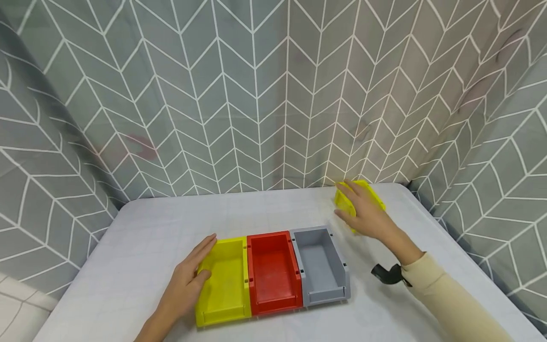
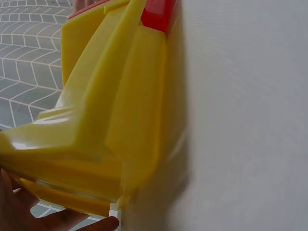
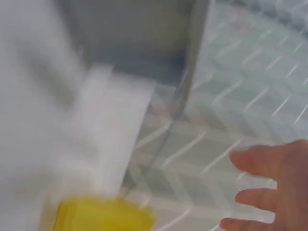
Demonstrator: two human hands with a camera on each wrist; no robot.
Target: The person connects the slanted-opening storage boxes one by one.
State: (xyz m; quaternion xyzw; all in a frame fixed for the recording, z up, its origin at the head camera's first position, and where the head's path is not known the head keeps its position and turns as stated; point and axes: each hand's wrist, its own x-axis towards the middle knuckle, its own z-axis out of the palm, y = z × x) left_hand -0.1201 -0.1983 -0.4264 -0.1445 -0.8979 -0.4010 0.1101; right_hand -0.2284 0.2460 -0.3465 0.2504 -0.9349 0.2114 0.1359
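In the head view, my left hand (image 1: 183, 280) is at the left wall of a yellow bin (image 1: 224, 278), its thumb over the rim and its fingers along the outside. The left wrist view shows those fingers (image 2: 62, 220) beside the yellow bin's edge (image 2: 72, 202). A red bin (image 1: 273, 273) and a grey bin (image 1: 319, 263) stand side by side with it in a row. At the back right, my right hand (image 1: 363, 211) reaches over a separate yellow bin (image 1: 373, 192), fingers spread. Whether it touches that bin I cannot tell; the right wrist view is blurred.
A white-covered table (image 1: 149, 237) carries the bins. Patterned grey curtains (image 1: 273, 95) hang close behind and at both sides. Beside the right sleeve (image 1: 444, 289) juts a black curved piece (image 1: 386, 274). The separate yellow bin is near the table's back edge.
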